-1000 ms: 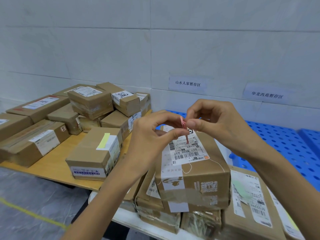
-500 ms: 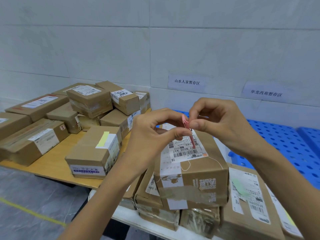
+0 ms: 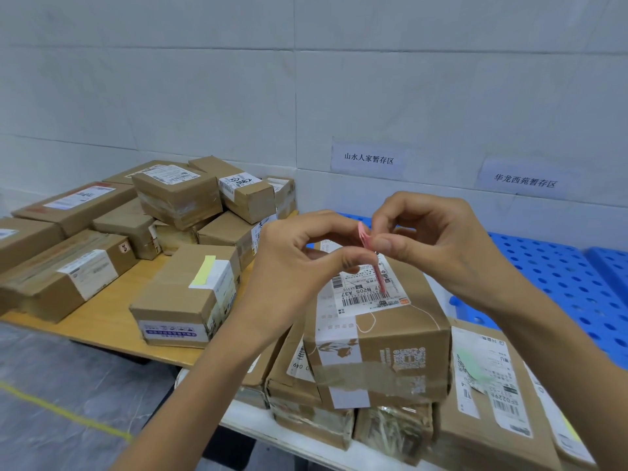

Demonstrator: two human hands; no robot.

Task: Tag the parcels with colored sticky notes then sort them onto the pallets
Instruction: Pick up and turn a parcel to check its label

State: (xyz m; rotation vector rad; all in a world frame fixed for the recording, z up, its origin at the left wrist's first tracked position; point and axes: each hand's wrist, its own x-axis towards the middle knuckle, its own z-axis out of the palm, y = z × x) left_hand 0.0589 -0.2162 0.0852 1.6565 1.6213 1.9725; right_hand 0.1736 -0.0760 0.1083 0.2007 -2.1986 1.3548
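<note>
over a parcel [image 3: 380,334], left hand [image 3: 299,263] and right hand [image 3: 441,246] fingers [image 3: 384,244] tight on pink sticky notes [image 3: 364,234]; blue pallet [image 3: 560,277] behind

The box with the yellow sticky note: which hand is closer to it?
Left. The left hand is just right of that box, not touching it. The right hand is farther right, past the pink sticky notes both hands pinch.

White tiled wall [image 3: 170,79], grey floor [image 3: 61,365], yellow floor line [image 3: 68,412], wooden table [image 3: 112,321]

Matt brown cardboard parcels [image 3: 377,341] with glossy tape, perforated blue plastic pallet [image 3: 557,277], wooden table [image 3: 112,321]
</note>
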